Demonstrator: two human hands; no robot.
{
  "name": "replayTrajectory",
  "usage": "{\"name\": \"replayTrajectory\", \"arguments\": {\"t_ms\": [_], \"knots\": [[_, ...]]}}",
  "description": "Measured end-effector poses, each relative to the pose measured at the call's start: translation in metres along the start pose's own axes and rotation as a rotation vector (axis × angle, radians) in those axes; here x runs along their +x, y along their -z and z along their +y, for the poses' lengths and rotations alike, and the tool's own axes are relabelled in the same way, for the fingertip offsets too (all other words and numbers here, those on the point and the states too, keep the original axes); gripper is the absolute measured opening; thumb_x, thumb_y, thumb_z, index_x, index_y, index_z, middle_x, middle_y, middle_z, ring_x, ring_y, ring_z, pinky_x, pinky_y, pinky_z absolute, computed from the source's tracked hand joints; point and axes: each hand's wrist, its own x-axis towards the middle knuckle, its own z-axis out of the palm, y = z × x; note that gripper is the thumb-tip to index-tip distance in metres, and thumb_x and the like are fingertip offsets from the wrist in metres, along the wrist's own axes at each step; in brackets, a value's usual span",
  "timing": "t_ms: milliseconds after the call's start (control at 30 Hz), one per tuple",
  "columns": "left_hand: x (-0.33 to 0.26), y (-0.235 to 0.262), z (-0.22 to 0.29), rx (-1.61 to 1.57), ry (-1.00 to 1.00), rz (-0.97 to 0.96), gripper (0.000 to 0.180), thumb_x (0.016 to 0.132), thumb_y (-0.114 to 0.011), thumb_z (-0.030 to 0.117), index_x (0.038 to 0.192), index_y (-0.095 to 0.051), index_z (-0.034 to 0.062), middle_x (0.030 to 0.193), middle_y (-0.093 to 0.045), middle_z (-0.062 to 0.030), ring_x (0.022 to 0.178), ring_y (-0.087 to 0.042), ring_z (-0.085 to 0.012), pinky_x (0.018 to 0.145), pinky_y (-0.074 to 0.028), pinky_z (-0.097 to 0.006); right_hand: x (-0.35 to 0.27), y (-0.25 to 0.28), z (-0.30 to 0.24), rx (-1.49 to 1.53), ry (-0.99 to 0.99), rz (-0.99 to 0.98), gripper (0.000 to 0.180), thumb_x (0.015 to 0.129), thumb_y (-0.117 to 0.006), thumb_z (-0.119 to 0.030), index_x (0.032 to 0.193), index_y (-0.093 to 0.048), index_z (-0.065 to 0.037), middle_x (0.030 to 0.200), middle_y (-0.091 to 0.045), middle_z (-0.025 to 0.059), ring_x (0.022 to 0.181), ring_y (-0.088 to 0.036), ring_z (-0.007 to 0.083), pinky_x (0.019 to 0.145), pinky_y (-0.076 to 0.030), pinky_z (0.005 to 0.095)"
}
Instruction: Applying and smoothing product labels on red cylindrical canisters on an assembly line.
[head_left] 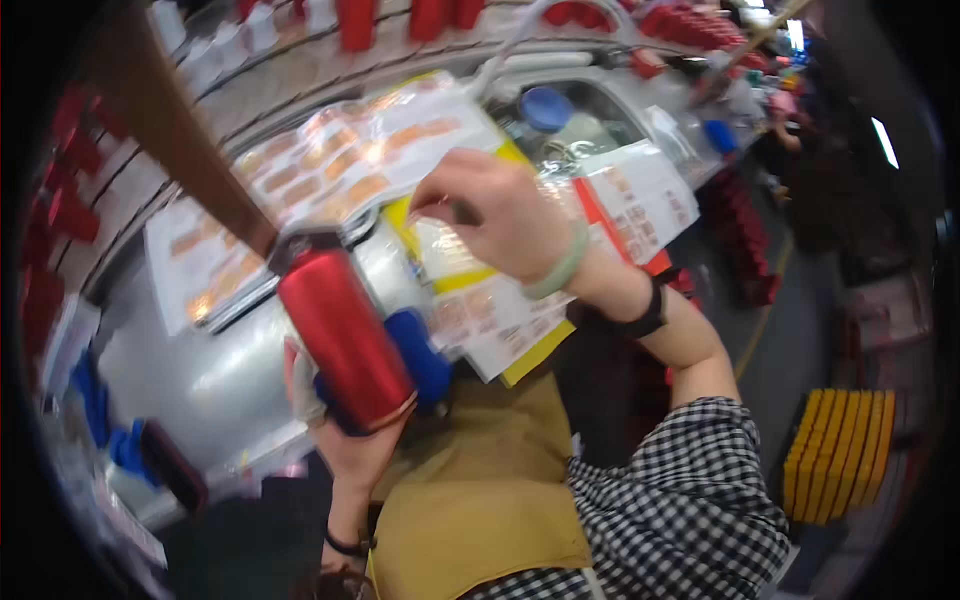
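Observation:
My left hand [340, 440] grips a red cylindrical can [345, 335] from below, tilted with its top toward the upper left. A blue piece [420, 355] sits beside the can in the same hand. My right hand [500, 215] reaches over glossy sticker sheets [480, 310] on the metal counter [200, 370], its fingertips pinched on something small that I cannot make out. A pale green bangle and a black band sit on that wrist. I wear a checked sleeve and a mustard apron.
More sheets of orange labels [340, 160] lie at the back of the counter. A blue-lidded container [547, 108] stands behind them. Rows of red cans [420, 18] line the far shelf and left side. Yellow stacked trays [840, 450] sit at the right.

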Motion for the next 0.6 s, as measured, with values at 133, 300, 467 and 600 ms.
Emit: {"name": "replayTrajectory", "arguments": {"t_ms": [133,300,467,600], "knots": [[0.002,-0.009,-0.005,-0.201,0.163,0.005,0.130,0.060,-0.103,0.025,0.162,-0.027,-0.0018,0.155,-0.046,-0.0177,0.144,-0.046,-0.0295,0.121,-0.036,-0.042,0.006,-0.001,-0.012,0.037,-0.026,-0.040,0.009,0.089,-0.072,-0.003,0.098,-0.072,-0.005,0.089,-0.068,0.0134,0.083,-0.067,0.0350,0.072,-0.053,0.0424],[0.002,0.004,0.005,-0.158,0.173,-0.031,0.130,0.062,-0.104,0.020,0.164,-0.024,0.0015,0.153,-0.047,-0.0172,0.139,-0.053,-0.0277,0.116,-0.045,-0.042,0.003,-0.013,-0.022,0.062,-0.018,-0.076,0.011,0.090,-0.072,0.000,0.101,-0.071,-0.003,0.092,-0.069,0.0144,0.083,-0.068,0.0338,0.073,-0.054,0.0393],[0.004,0.012,0.003,-0.138,0.152,-0.113,0.132,0.062,-0.104,0.018,0.164,-0.022,0.0019,0.154,-0.047,-0.0173,0.139,-0.053,-0.0279,0.116,-0.046,-0.042,0.008,-0.024,-0.031,0.120,0.004,-0.076,0.012,0.090,-0.072,0.000,0.102,-0.071,-0.001,0.095,-0.071,0.0145,0.084,-0.070,0.0326,0.074,-0.055,0.0385],[0.005,0.012,0.010,-0.216,0.198,-0.084,0.131,0.063,-0.104,0.019,0.163,-0.021,-0.0004,0.154,-0.048,-0.0182,0.139,-0.053,-0.0284,0.117,-0.045,-0.042,0.015,-0.026,-0.052,0.105,0.060,-0.140,0.014,0.094,-0.070,0.004,0.107,-0.071,0.002,0.098,-0.075,0.0112,0.088,-0.073,0.0234,0.078,-0.056,0.0314]]}}
